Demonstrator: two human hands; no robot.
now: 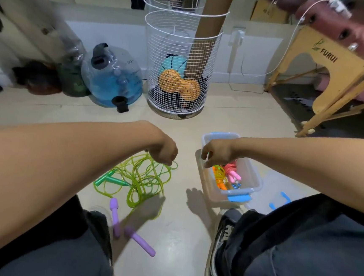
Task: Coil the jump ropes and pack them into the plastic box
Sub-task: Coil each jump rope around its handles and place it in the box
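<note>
Left hand pinches a strand of the green rope heaped just below it; right hand, loosely curled and empty, hovers over the plastic box. Coiling begins; next, gather loops

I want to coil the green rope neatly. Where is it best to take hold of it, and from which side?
Probably by its green handles, from above at the left edge of the green rope. They are rigid, lie flat on the floor and stick out clear of the tangled loops, so the cord should follow. The left hand is at the far loops now.
</note>
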